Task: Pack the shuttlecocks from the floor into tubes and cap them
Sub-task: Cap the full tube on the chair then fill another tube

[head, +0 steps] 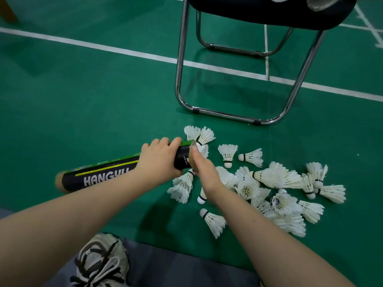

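Observation:
A black and green shuttlecock tube point(103, 175) lies nearly level above the green floor. My left hand point(159, 160) grips it near its right end. The tube's tan open mouth point(192, 160) faces right. My right hand point(205, 172) is at that mouth, thumb along the rim, and pinches a white shuttlecock point(204, 151) whose feathers show just past the thumb. Its fingers are hidden behind the hand. Several loose white shuttlecocks point(269, 177) lie scattered on the floor to the right and below my hands. I see no cap.
A metal-framed chair point(180, 79) with a dark seat stands just behind the pile, with pale rounded things point(319, 3) on the seat. White court lines point(103, 46) cross the floor. My shoe point(101, 262) and trouser leg are at the bottom edge.

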